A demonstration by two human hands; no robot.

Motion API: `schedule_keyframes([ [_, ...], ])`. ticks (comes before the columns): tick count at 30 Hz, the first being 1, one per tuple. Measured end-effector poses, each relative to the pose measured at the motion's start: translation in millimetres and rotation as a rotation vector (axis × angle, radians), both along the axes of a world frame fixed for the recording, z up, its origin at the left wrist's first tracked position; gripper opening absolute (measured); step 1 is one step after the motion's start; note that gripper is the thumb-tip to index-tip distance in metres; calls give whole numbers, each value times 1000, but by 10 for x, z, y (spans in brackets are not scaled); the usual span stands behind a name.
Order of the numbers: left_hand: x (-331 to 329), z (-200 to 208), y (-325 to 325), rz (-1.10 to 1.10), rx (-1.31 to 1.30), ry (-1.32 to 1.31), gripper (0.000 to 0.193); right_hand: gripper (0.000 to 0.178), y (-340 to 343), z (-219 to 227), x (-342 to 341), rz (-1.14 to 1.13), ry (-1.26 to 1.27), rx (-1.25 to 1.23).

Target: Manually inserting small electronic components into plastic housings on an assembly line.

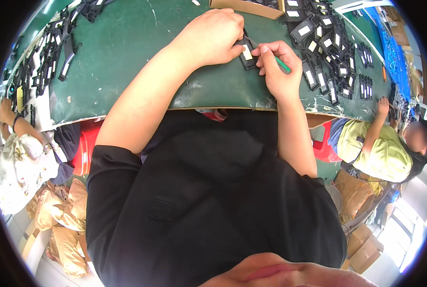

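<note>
A black plastic part with a white label [247, 51] lies on the green tabletop, in front of me. Curled over its far left end is my left hand [218, 36], closed, the thumb pressed along its side. Its fingertips are partly hidden. My right hand [282, 71] is closed on a green-handled screwdriver [283, 66]. The thin metal shaft points up and left toward the far end of the part, near my left fingers; its tip is hard to make out. Some right fingertips touch the part's right edge.
To the right is a heap of similar black parts [325, 43], with a cardboard box [251, 7] beyond my hands. More black parts [51, 62] are piled at the left. Co-workers sit on both sides, one in a patterned shirt [22, 167], one in yellow-green [380, 150].
</note>
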State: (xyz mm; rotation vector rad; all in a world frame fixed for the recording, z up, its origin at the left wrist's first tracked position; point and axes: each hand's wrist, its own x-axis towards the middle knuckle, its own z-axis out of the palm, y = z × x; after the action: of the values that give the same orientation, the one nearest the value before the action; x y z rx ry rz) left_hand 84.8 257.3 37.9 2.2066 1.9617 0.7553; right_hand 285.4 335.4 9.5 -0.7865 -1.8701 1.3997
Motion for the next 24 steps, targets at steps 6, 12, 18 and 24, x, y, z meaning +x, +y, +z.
schedule_keyframes([
  [6,21,18,10,26,-71,-3,23,14,6,-9,7,1,-20,7],
  [12,29,145,2,-84,-1,17,19,14,7,-7,5,-8,-6,9],
  [18,-21,-72,56,-95,194,96,19,14,18,-2,3,6,-16,-10],
  [24,8,17,5,-88,190,120,19,14,23,-26,1,-4,1,-37],
])
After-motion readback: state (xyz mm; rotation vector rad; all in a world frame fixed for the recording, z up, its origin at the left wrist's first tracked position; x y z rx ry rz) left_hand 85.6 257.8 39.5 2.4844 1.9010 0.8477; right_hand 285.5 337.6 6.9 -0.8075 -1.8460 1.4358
